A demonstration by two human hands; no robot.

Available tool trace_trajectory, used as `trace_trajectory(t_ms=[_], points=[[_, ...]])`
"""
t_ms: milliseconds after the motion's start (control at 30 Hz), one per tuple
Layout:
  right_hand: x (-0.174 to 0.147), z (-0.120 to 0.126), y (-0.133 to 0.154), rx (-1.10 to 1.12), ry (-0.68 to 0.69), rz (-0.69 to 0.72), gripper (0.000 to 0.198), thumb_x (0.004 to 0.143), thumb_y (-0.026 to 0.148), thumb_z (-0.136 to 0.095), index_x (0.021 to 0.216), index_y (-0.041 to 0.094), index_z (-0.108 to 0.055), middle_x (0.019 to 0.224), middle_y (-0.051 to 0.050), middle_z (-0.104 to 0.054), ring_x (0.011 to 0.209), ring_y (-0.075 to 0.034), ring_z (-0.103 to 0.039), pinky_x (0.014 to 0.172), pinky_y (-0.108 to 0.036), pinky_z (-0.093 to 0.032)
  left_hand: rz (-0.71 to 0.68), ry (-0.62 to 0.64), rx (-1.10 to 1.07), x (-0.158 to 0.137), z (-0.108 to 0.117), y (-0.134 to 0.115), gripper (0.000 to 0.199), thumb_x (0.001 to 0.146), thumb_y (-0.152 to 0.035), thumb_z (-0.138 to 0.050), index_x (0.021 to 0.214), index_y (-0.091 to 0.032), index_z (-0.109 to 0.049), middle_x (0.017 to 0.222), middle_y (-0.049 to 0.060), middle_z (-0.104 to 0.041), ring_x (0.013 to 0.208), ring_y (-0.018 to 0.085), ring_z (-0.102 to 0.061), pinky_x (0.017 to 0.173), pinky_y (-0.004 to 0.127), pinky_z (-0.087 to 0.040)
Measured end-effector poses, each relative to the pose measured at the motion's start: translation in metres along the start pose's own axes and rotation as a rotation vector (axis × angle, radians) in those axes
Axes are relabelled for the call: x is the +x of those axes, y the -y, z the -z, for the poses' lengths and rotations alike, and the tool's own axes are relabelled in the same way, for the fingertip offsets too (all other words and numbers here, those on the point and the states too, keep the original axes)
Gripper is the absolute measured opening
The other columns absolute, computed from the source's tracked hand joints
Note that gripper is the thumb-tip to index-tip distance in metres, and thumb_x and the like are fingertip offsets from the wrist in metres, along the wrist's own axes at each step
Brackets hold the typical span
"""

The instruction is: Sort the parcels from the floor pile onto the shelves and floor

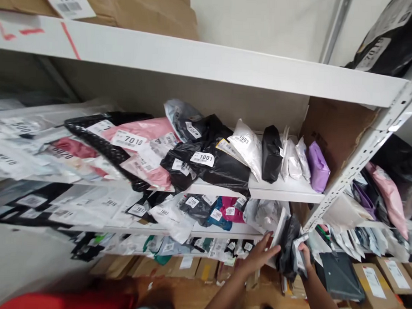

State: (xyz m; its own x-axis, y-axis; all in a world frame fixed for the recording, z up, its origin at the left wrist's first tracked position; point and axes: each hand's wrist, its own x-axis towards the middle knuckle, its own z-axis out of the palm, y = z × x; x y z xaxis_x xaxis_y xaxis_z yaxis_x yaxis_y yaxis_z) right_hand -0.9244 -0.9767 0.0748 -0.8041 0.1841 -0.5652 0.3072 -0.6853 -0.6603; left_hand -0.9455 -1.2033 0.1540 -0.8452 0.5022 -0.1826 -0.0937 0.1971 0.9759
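Observation:
My left hand [258,255] reaches to the lower shelf and presses against a white parcel [278,233] standing on edge at the shelf's right end. My right hand [305,257] grips a small grey labelled packet [299,254] next to a black bag [287,242]. Both hands work among upright parcels by the shelf post. My forearms come up from the bottom edge.
White metal shelving [230,64] holds many labelled poly bags: pink [141,135], black [222,166], white [249,147], purple [317,166]. A cardboard divider [333,128] stands at the right. Cardboard boxes [374,282] sit on the floor. A neighbouring rack [388,194] holds more bags.

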Motion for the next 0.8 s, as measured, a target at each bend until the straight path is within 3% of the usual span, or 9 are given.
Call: trace_trajectory(t_ms=[100, 200, 367, 533, 633, 700, 733, 800], points=[[-0.035, 0.012, -0.012, 0.02, -0.007, -0.109, 0.023, 0.043, 0.028, -0.065, 0.065, 0.024, -0.06, 0.055, 0.0, -0.065, 0.064, -0.028, -0.068, 0.058, -0.036, -0.057, -0.036, 0.097, 0.044, 0.0, -0.021, -0.016, 0.079, 0.069, -0.049, -0.086, 0.139, -0.024, -0.058, 0.143, 0.009, -0.068, 0.134, 0.033, -0.061, 0.117, 0.044, -0.046], [-0.059, 0.011, -0.007, 0.015, 0.006, -0.103, 0.032, 0.045, 0.032, -0.073, 0.074, 0.022, -0.065, 0.063, -0.003, -0.071, 0.074, -0.032, -0.073, 0.066, -0.04, -0.06, -0.057, 0.004, 0.03, 0.007, -0.037, -0.022, 0.08, 0.057, -0.041, -0.094, 0.126, -0.02, -0.06, 0.131, 0.012, -0.073, 0.125, 0.035, -0.066, 0.111, 0.046, -0.051], [-0.075, 0.003, 0.011, -0.125, -0.029, 0.258, 0.057, 0.057, 0.042, -0.084, 0.106, 0.018, -0.068, 0.091, -0.007, -0.08, 0.09, -0.032, -0.076, 0.088, -0.044, -0.06, -0.011, -0.158, -0.211, 0.016, -0.053, -0.022, 0.071, 0.051, -0.029, -0.094, 0.114, -0.019, -0.064, 0.123, 0.013, -0.077, 0.118, 0.034, -0.07, 0.105, 0.045, -0.055], [-0.092, -0.001, 0.019, -0.475, -0.092, 0.457, 0.073, 0.07, 0.06, -0.076, 0.128, 0.018, -0.061, 0.122, -0.014, -0.076, 0.113, -0.036, -0.071, 0.105, -0.054, -0.055, 0.149, -0.106, -0.463, 0.007, -0.053, -0.03, 0.066, 0.047, -0.043, -0.097, 0.102, -0.016, -0.072, 0.108, 0.015, -0.081, 0.102, 0.038, -0.076, 0.089, 0.046, -0.062], [-0.119, -0.005, 0.024, -0.85, -0.246, 0.848, 0.085, 0.081, 0.062, -0.07, 0.148, 0.014, -0.05, 0.15, -0.022, -0.059, 0.141, -0.039, -0.054, 0.121, -0.059, -0.041, 0.19, -0.147, -0.544, 0.002, -0.052, -0.03, 0.065, 0.043, -0.038, -0.099, 0.099, -0.018, -0.073, 0.103, 0.014, -0.082, 0.099, 0.038, -0.077, 0.087, 0.045, -0.063], [-0.138, -0.006, 0.024, -1.14, -0.138, 1.116, 0.097, 0.079, 0.059, -0.075, 0.158, 0.015, -0.041, 0.164, -0.022, -0.044, 0.153, -0.04, -0.038, 0.126, -0.061, -0.033, 0.269, -0.155, -0.627, 0.002, -0.055, -0.032, 0.053, 0.049, -0.035, -0.096, 0.095, -0.02, -0.074, 0.099, 0.011, -0.083, 0.099, 0.036, -0.078, 0.089, 0.044, -0.063], [-0.145, -0.005, 0.022, -1.29, -0.031, 1.185, 0.107, 0.073, 0.058, -0.082, 0.161, 0.017, -0.037, 0.167, -0.021, -0.039, 0.156, -0.043, -0.034, 0.126, -0.063, -0.032, 0.338, -0.141, -0.666, 0.002, -0.058, -0.033, 0.046, 0.054, -0.035, -0.093, 0.093, -0.02, -0.074, 0.096, 0.011, -0.083, 0.099, 0.036, -0.078, 0.09, 0.045, -0.063], [-0.151, 0.001, 0.013, -1.556, 0.104, 1.195, 0.119, 0.06, 0.047, -0.091, 0.163, 0.024, -0.037, 0.169, -0.018, -0.038, 0.155, -0.047, -0.032, 0.123, -0.066, -0.035, 0.467, -0.108, -0.701, 0.002, -0.067, -0.038, 0.032, 0.062, -0.034, -0.085, 0.089, -0.02, -0.074, 0.09, 0.011, -0.082, 0.1, 0.037, -0.078, 0.088, 0.045, -0.064]])
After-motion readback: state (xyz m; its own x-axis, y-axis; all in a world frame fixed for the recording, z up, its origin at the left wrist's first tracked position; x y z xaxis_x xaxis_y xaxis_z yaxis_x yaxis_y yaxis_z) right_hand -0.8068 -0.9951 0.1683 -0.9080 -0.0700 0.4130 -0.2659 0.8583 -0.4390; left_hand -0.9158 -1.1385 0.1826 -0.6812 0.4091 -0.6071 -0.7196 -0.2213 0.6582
